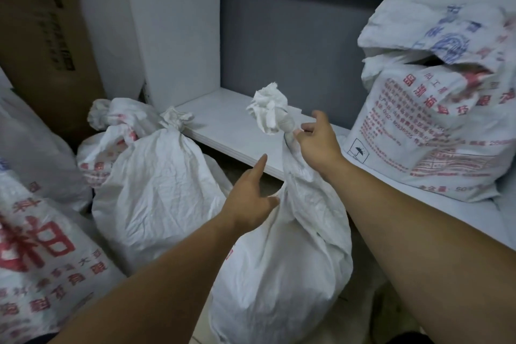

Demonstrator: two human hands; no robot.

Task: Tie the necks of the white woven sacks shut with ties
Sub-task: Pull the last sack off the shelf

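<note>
A full white woven sack (282,265) stands on the floor in front of me, its neck (287,131) gathered and its top ruffled above. My right hand (315,142) is at the neck from the right, its fingertips pinching the bound part where a pale tie seems wrapped. My left hand (248,198) rests against the sack's upper left side with the index finger pointing up and the other fingers loose. A second white sack (156,193) with a tied neck stands to the left, and a third tied sack (109,131) lies behind it.
A low white shelf (229,126) runs behind the sacks; a printed sack (435,131) with an open top sits on it at the right. A brown carton (47,45) and white boards (167,25) lean at the left. Another printed sack (42,265) fills the near left.
</note>
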